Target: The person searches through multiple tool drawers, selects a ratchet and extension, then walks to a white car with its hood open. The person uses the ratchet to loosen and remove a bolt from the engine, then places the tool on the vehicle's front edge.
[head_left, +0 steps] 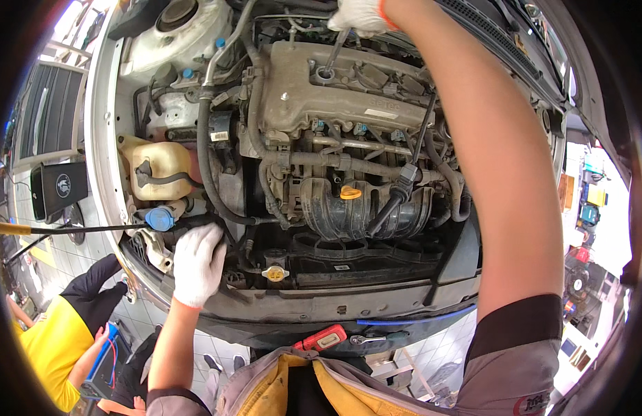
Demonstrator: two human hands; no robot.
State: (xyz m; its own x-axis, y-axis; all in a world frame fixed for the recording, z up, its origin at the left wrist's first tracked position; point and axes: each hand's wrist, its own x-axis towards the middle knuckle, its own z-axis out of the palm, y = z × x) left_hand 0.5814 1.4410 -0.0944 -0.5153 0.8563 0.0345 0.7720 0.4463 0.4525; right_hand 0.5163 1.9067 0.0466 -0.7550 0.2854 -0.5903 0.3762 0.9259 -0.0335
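Observation:
My right hand (362, 17), in a white glove, is closed at the far side of the engine around the upper end of a long metal rod-shaped tool (338, 47). The tool's lower end stands in a round hole in the grey-brown valve cover (286, 97). The grip end is hidden by the glove and the frame's top edge. At the front left of the engine bay, my gloved left hand (198, 263) rests palm down, fingers extended, beside the blue reservoir cap (160, 219). A black ignition coil (397, 197) lies across the ribbed black intake manifold (324, 208), near the orange dipstick handle (350, 193).
A red handheld device (321, 338), a ratchet (369, 340) and a blue rod (418, 315) lie along the car's front edge. The hood prop rod (78, 229) runs in from the left. A person in yellow (54, 340) is at lower left, with a blue-black case (102, 364).

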